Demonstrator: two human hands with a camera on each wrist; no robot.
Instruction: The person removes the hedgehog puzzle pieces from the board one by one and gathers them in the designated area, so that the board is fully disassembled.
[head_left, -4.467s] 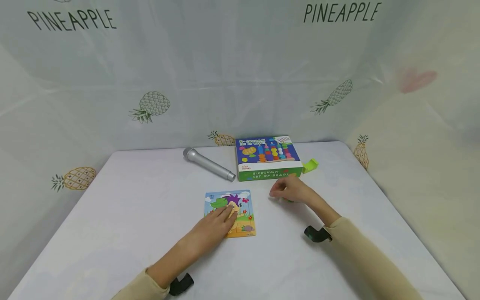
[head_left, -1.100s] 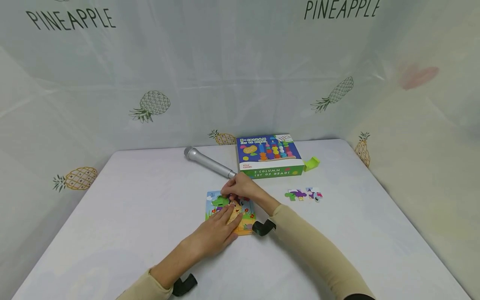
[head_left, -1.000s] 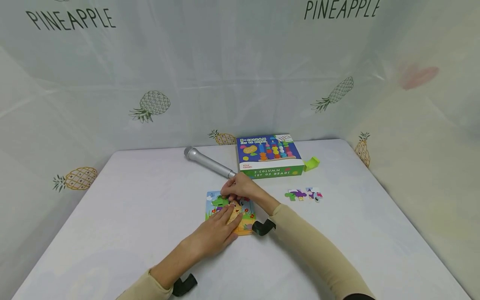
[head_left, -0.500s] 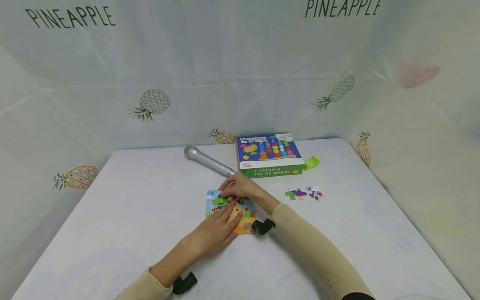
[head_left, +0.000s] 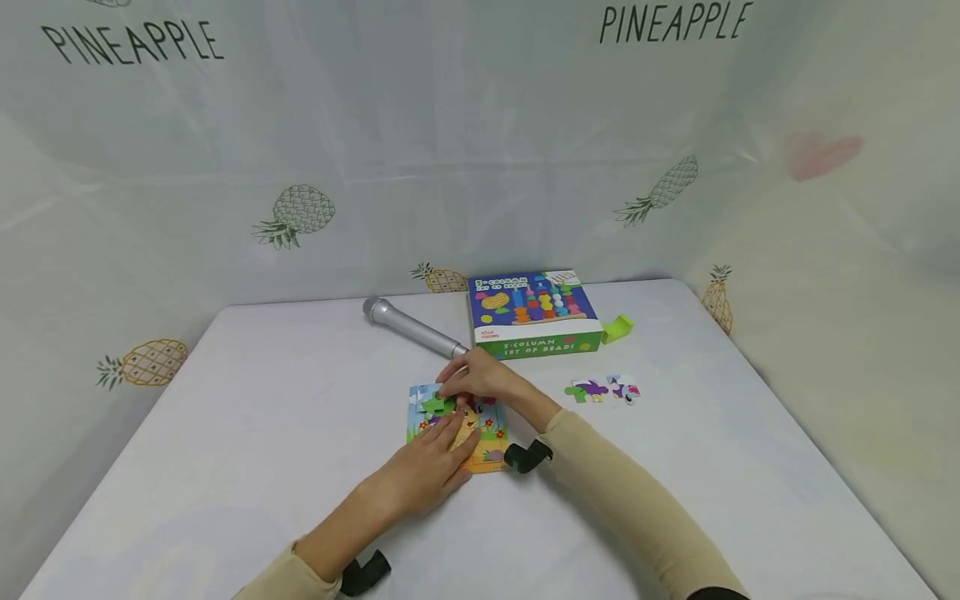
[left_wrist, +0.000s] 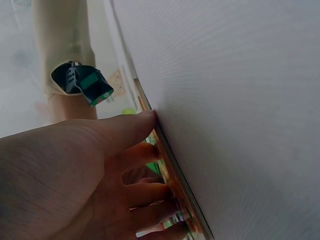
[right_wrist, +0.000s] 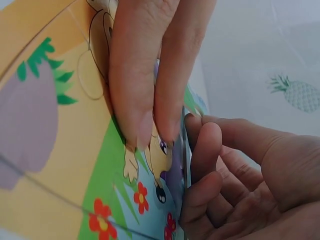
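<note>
A square jigsaw puzzle (head_left: 492, 455) with a cartoon hedgehog scene lies on the white table. My left hand (head_left: 420, 468) rests flat on it, fingers stretched over the lower part; its thumb touches the board's near edge in the left wrist view. Beyond those fingers, my right hand (head_left: 480, 375) pinches a green-printed puzzle piece (head_left: 435, 407) at the upper left, which looks lifted at one side. In the right wrist view a thin piece edge stands by the curled right fingers (right_wrist: 202, 192). Much of the picture's middle is hidden under both hands.
Loose puzzle pieces (head_left: 590, 390) lie right of the board. Behind stand a bead-set box (head_left: 534, 313), a small lime-green object (head_left: 618, 328) at its right side, and a silver toy microphone (head_left: 414, 327), whose end reaches close to my right hand. Curtains printed with pineapples hang behind the table.
Seconds ago my right hand was right of the board; it has come over the puzzle, and loose pieces now show there. Lately the green piece has tilted and shifted a little. The left hand stays.
</note>
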